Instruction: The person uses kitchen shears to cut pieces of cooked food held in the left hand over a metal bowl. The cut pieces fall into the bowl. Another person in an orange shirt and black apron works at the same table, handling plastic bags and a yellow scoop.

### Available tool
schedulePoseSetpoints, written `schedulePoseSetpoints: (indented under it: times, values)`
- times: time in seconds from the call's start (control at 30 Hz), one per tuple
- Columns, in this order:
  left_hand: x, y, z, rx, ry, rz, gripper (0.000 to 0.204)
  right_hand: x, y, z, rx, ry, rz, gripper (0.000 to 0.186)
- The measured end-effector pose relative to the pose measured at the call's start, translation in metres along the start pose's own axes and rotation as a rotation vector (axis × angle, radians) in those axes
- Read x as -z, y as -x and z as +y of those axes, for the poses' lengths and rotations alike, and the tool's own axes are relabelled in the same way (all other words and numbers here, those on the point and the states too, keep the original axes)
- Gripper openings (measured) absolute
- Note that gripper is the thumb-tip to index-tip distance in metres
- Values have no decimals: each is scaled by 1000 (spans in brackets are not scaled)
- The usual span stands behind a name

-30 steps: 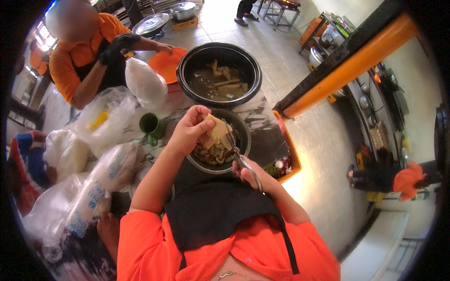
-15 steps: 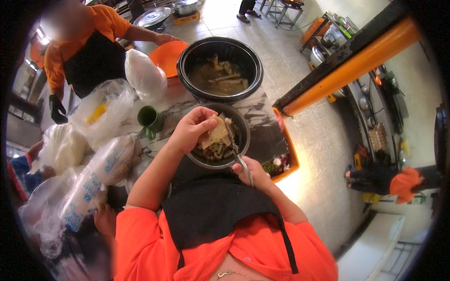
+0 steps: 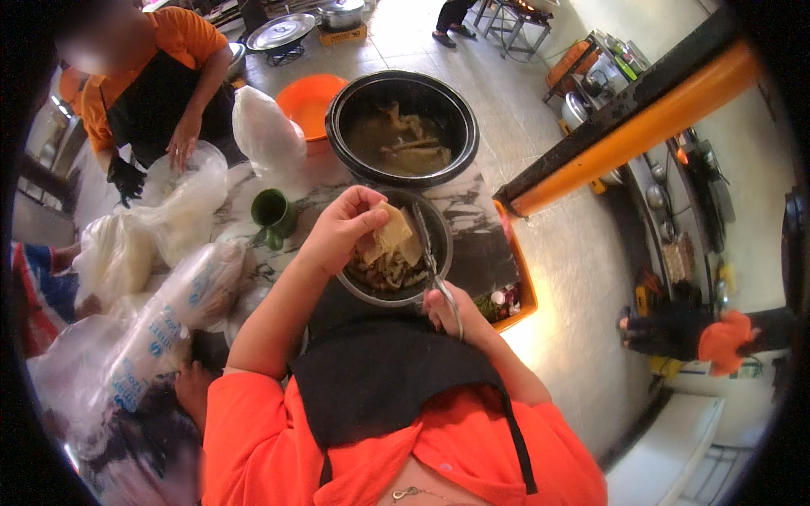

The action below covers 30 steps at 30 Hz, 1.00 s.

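Note:
My left hand (image 3: 339, 229) pinches a pale, flat, folded sheet of food (image 3: 393, 229), perhaps skin or tripe, between thumb and fingers. It hangs over a round grey metal bowl (image 3: 446, 257) with cut strips of food (image 3: 390, 274) inside. My right hand (image 3: 454, 309) is closed round the handles of metal scissors (image 3: 427, 246). Their blades point away from me, just right of the sheet; whether they touch it I cannot tell. The bowl rests on the marbled table (image 3: 474, 207) in front of my black apron.
Beyond the bowl stands a black pot (image 3: 333, 135) with murky liquid and meat pieces. An orange basin (image 3: 305, 97), a green mug (image 3: 272, 212) and plastic bags (image 3: 268, 135) lie left of it. A co-worker (image 3: 156, 93) handles a bag. An orange crate (image 3: 530, 295) and slanted post (image 3: 633, 131) are right.
The scissors have shifted right, off the sheet they overlapped, and the sheet hangs more spread. The co-worker's bare hand has moved from the orange basin to a plastic bag.

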State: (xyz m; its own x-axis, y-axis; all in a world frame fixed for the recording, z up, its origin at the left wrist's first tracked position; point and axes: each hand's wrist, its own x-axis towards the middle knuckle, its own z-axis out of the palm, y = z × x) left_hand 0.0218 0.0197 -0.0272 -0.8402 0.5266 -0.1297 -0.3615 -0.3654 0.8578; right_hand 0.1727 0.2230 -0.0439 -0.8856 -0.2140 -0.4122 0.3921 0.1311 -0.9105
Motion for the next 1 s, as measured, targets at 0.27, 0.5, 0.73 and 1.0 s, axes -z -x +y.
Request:
schedulePoseSetpoints:
  times: [0.27, 0.5, 0.73, 1.0]
  values:
    - [-5, -9, 12, -64, 32, 2, 18, 1, 0, -8, 250, 201, -77, 54]
    - [-15, -4, 8, -59, -27, -25, 18, -1, -4, -10, 301, 266, 13, 51]
    - [-16, -3, 14, -59, -116, -24, 15, -9, -2, -17, 233, 352, 136, 49]
    - [-15, 0, 2, 10, -210, -149, 29, -5, -5, -15, 359, 384, 164, 47]
